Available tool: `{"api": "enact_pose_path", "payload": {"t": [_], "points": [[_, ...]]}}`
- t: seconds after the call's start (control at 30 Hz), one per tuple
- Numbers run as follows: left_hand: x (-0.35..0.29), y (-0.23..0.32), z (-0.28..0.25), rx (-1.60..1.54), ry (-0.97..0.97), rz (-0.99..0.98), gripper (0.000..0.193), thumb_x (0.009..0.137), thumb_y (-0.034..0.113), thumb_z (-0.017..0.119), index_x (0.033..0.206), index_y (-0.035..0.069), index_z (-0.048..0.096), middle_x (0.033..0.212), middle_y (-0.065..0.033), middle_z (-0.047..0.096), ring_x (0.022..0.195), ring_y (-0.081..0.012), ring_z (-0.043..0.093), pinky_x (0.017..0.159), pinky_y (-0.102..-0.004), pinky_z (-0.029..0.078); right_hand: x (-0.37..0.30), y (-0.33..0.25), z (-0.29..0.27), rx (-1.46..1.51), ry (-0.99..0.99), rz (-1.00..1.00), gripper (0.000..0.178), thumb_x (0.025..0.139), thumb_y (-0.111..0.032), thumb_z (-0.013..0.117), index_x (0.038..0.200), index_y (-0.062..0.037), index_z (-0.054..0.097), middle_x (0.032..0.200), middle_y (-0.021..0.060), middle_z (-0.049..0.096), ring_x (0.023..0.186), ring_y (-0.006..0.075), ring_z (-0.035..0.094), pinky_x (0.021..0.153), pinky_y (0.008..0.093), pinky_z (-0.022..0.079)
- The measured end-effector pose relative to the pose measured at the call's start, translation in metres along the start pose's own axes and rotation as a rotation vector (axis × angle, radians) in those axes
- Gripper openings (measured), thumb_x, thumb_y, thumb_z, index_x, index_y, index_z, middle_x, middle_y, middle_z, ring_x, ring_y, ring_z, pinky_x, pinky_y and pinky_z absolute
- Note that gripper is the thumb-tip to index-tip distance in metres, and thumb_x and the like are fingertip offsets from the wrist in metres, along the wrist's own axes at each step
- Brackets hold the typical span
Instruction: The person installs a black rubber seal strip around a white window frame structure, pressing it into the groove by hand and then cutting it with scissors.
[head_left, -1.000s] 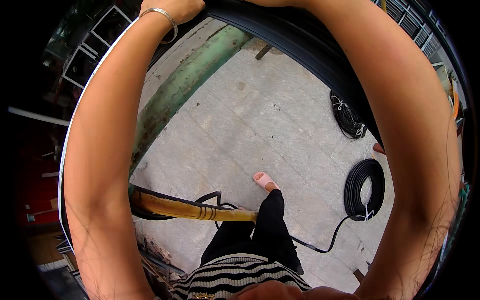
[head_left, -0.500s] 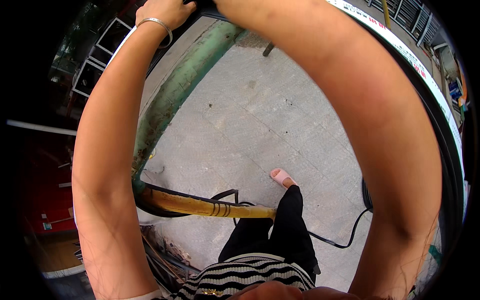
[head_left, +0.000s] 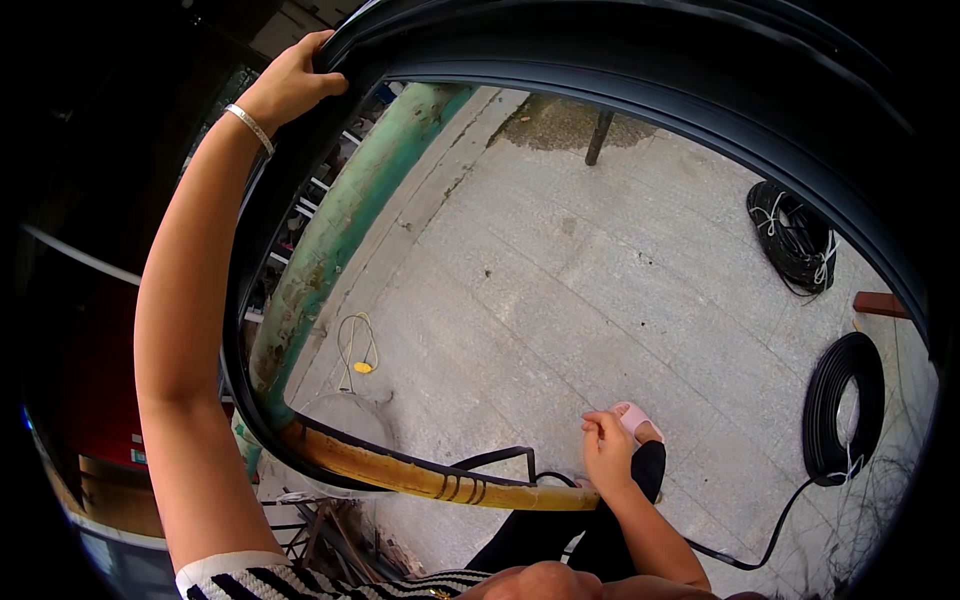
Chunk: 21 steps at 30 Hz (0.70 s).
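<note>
A large black frame with a rounded opening fills the top and runs down the left side. At its upper left corner my left hand is closed over the rim, thumb on the inner side. Low in the middle, my right hand is off the frame, its fingers curled together with nothing visible in them. It is nearest to the end of a yellow bar, which has a black strip along its upper side. Behind the right hand a foot in a pink slipper shows partly.
On the pale paved floor at right lie a coil of black strip, its loose end trailing toward my legs, and a tied black bundle. A worn green pipe slants along the left. A yellow-ended cord loop lies beside it.
My right hand has left the top of the frame and come down beside my leg. My left hand is still at the upper left rim. More of the frame and the floor coils now show.
</note>
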<state>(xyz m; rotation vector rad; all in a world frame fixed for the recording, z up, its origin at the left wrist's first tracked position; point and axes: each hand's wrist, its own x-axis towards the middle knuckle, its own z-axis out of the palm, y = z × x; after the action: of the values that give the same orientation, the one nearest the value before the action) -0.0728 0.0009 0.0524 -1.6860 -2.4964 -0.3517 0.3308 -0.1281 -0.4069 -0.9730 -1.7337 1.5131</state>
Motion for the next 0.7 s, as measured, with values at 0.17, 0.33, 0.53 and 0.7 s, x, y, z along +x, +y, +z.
{"api": "enact_pose_path", "payload": {"t": [0.17,0.33,0.53,0.7], "points": [[0.004,0.009,0.003,0.121,0.038,0.016,0.067,0.082,0.021,0.073,0.142,0.001,0.051,0.105,-0.0124,0.07,0.093,-0.0186,0.067,0.088,-0.0307,0.052,-0.006,0.059,0.003,0.029,0.034,0.112,0.014,0.089,-0.003,0.057,0.099,-0.0013,0.066,0.085,0.0149,0.068,0.076,0.0289,0.067,0.07,0.0368,0.052],[0.003,0.004,0.005,0.2,0.071,-0.01,0.064,0.085,0.03,0.073,0.14,0.003,0.054,0.104,-0.0116,0.07,0.094,-0.0187,0.067,0.089,-0.0309,0.052,0.001,0.076,0.015,0.055,0.007,0.148,0.012,0.089,-0.003,0.058,0.097,-0.0015,0.067,0.084,0.0161,0.068,0.074,0.031,0.067,0.068,0.0391,0.053],[0.01,0.012,0.018,0.446,0.232,-0.137,0.065,0.086,0.045,0.073,0.136,0.007,0.058,0.107,-0.0141,0.071,0.1,-0.0222,0.069,0.089,-0.0319,0.052,-0.008,0.099,0.017,-0.018,-0.095,0.143,0.012,0.088,-0.005,0.059,0.096,-0.0019,0.067,0.083,0.0183,0.067,0.075,0.0343,0.067,0.068,0.0416,0.052],[0.017,0.016,0.017,0.306,0.188,-0.181,0.067,0.081,0.043,0.076,0.128,0.0,0.058,0.105,-0.0171,0.071,0.102,-0.0252,0.069,0.091,-0.0344,0.051,-0.01,0.102,0.013,-0.04,-0.079,0.189,0.011,0.089,-0.006,0.059,0.096,-0.0022,0.067,0.083,0.0181,0.067,0.073,0.0346,0.066,0.066,0.0424,0.052]]}}
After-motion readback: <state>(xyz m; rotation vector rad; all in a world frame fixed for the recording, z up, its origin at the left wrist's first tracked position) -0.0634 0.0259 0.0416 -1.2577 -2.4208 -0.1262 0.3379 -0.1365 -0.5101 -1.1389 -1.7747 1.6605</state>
